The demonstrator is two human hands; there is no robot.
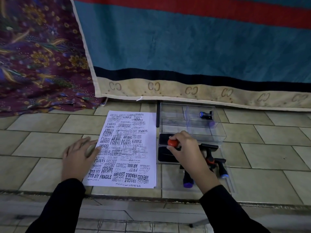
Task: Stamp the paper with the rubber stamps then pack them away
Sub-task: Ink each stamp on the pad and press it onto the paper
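Note:
A white paper (148,125) covered in black stamp prints lies on the tiled floor. My left hand (79,155) rests flat on its left edge, fingers spread. My right hand (186,148) grips a red-topped rubber stamp (172,143) over the open black ink pad (165,156) just right of the paper. Several more stamps lie behind and below that hand: a purple-ended one (188,181), a blue-ended one (223,171) and an orange-banded one (211,159). A clear plastic box (176,113) farther back holds one blue-ended stamp (205,115).
A clear flat lid or tray (171,180) lies under the loose stamps. A teal, red and beige blanket (185,47) hangs behind the work spot, with a purple patterned cloth (37,56) at the left. A step edge (134,197) runs across in front of me.

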